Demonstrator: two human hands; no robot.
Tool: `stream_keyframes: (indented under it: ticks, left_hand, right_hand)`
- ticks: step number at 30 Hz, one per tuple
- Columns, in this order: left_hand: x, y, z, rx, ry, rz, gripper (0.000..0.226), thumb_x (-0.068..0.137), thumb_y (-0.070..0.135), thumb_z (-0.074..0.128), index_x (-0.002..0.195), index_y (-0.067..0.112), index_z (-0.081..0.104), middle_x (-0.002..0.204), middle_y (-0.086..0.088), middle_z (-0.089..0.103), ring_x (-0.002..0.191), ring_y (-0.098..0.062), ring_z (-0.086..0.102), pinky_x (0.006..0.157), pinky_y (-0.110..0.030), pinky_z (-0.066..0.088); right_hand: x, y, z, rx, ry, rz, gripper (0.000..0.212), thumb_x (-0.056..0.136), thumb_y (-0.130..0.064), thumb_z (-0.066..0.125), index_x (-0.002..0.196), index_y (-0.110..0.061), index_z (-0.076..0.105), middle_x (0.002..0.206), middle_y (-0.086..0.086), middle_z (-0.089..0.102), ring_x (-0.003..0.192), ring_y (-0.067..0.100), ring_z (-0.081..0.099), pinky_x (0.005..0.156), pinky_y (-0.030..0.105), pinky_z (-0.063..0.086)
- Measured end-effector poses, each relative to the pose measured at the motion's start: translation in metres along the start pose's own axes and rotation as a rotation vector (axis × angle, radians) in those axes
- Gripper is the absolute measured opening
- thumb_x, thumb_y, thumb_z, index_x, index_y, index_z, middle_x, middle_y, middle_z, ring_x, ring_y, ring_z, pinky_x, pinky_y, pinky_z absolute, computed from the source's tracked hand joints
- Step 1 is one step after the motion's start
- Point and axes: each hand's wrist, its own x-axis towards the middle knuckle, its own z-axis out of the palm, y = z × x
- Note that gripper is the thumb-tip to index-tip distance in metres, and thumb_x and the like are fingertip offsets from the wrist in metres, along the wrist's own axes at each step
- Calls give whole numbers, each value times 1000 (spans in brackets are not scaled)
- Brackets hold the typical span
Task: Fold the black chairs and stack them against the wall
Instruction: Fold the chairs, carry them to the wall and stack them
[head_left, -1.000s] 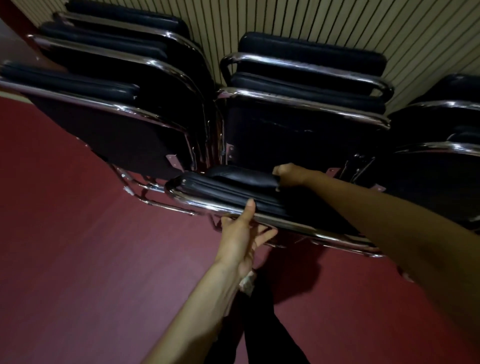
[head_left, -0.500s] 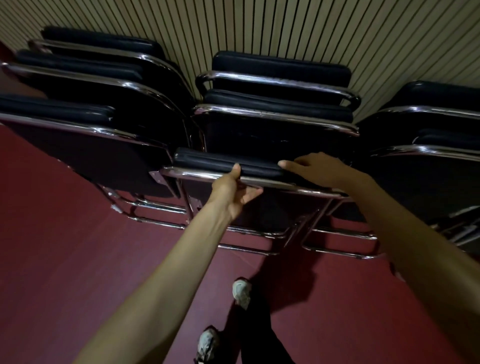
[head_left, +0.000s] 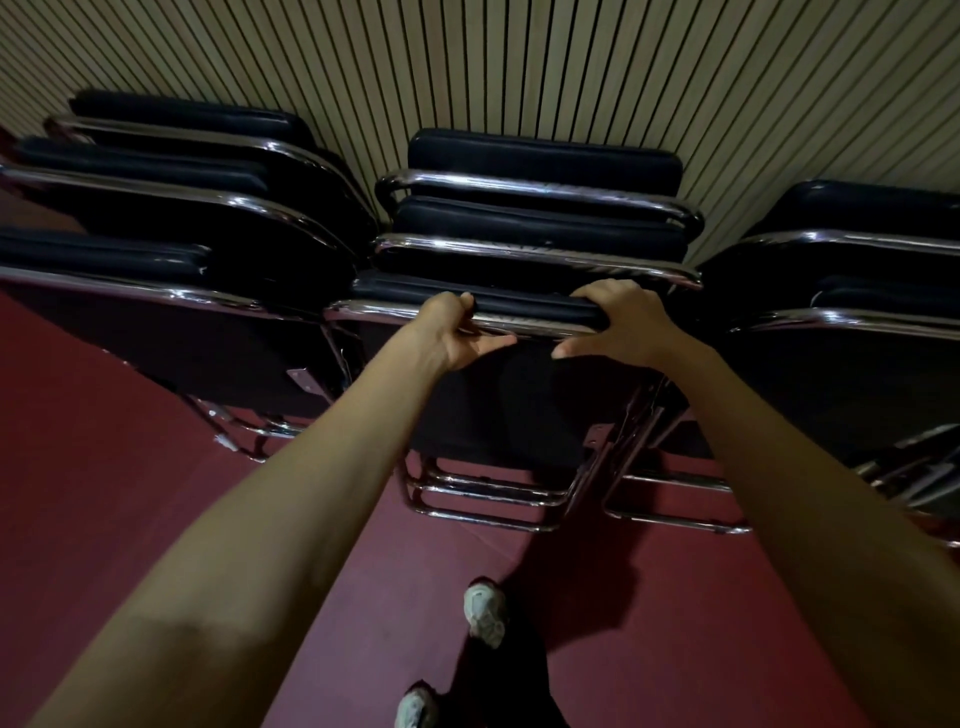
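Observation:
A folded black chair (head_left: 519, 410) with a chrome frame stands upright at the front of the middle stack, leaning toward the ribbed wall (head_left: 519, 67). My left hand (head_left: 457, 332) grips its top edge, fingers curled over the padded back and thumb under the chrome rail. My right hand (head_left: 618, 322) grips the same top edge a little to the right, fingers over the padding, thumb below. Two more folded chairs (head_left: 540, 208) stand behind it against the wall.
A stack of folded chairs (head_left: 171, 218) leans at the left and another stack (head_left: 857, 291) at the right. The floor (head_left: 130, 493) is dark red. My shoes (head_left: 485, 613) stand just in front of the middle stack's chrome legs (head_left: 483, 499).
The chair has gone from tilted low to upright against the middle stack. Both hands have shifted up onto its top edge and now curl round it.

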Motion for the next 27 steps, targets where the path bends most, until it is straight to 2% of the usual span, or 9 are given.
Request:
stream_keyframes:
  ticks: [6, 10, 12, 14, 17, 21, 23, 25, 27]
  left_hand:
    - [4, 8, 0, 95, 36, 29, 28, 105, 11, 31, 86, 4, 49, 112, -19, 53, 125, -38, 50, 98, -55, 43]
    - [-3, 3, -4, 103, 52, 46, 25, 105, 15, 36, 85, 6, 49, 93, -15, 54, 113, -35, 57, 101, -52, 44]
    - [-9, -3, -6, 67, 46, 43, 26, 104, 15, 38, 82, 6, 48, 93, -15, 53, 121, -35, 52, 103, -53, 41]
    - [-14, -8, -6, 54, 45, 62, 26, 104, 14, 38, 81, 6, 47, 86, -12, 49, 123, -35, 48, 104, -52, 39]
    - [-13, -21, -8, 81, 66, 81, 26, 105, 15, 37, 81, 9, 46, 81, -8, 49, 109, -32, 51, 98, -50, 43]
    - [-9, -31, -7, 93, 48, 88, 23, 105, 17, 38, 84, 10, 48, 83, -8, 53, 111, -31, 53, 94, -49, 44]
    - [-7, -32, -2, 104, 53, 122, 17, 104, 17, 40, 98, 8, 53, 93, -11, 56, 105, -30, 53, 90, -49, 46]
    - [-4, -31, 4, 94, 78, 167, 26, 104, 18, 42, 124, 5, 52, 107, -13, 55, 98, -29, 55, 82, -49, 47]
    - [0, -28, 8, 102, 103, 185, 32, 104, 18, 42, 131, 4, 48, 111, -14, 54, 96, -29, 58, 80, -48, 48]
  right_hand:
    - [4, -5, -4, -12, -40, 74, 88, 69, -70, 65, 140, -26, 39, 146, 3, 40, 136, 23, 30, 112, 41, 21]
    - [-7, -10, 4, -5, 47, 74, 88, 67, -72, 65, 139, -27, 41, 140, 0, 45, 131, 21, 36, 109, 37, 22]
    - [-14, -8, 2, -41, -3, 91, 92, 65, -70, 69, 140, -27, 39, 136, 2, 48, 127, 23, 40, 106, 37, 26]
    - [-19, -8, 0, -155, -39, 79, 89, 67, -58, 75, 139, -23, 37, 131, 6, 50, 121, 25, 44, 101, 37, 33]
    - [-26, -9, 8, -217, 17, 51, 72, 72, -34, 74, 134, -17, 41, 122, 10, 52, 112, 28, 48, 92, 37, 36]
    - [-35, -3, 16, -206, 21, 95, 69, 69, -25, 75, 131, -18, 44, 116, 10, 52, 111, 29, 48, 93, 40, 35]
    - [-32, 2, 13, -174, 8, 112, 72, 69, -25, 76, 132, -19, 43, 119, 10, 52, 113, 30, 47, 95, 40, 34]
    - [-24, 6, 8, -128, -9, 97, 73, 70, -25, 76, 134, -20, 42, 124, 9, 51, 116, 30, 45, 95, 38, 32]
    - [-18, 9, 7, -98, -6, 83, 71, 71, -28, 75, 134, -20, 42, 126, 8, 50, 117, 29, 43, 94, 37, 31]
